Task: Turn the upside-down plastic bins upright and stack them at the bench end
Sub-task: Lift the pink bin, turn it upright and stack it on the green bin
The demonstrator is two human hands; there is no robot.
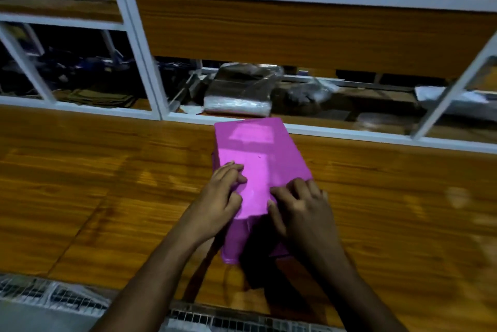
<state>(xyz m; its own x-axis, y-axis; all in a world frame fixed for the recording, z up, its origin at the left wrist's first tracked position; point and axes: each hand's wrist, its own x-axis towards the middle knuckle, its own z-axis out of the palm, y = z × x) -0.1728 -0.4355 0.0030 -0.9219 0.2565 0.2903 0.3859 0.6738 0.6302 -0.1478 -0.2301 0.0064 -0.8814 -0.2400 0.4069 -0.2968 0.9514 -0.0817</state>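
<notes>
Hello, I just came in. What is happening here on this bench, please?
A person is handling a pink plastic bin on a wooden bench. The bin is upside down, its flat bottom facing up. The left hand and the right hand both rest on its near end, fingers curled over the edges. It has not been turned upright yet. Behind the bench stand shelves with wrapped packages.

Both hands, left & right, grip upside-down pink bin on wooden bench.
</notes>
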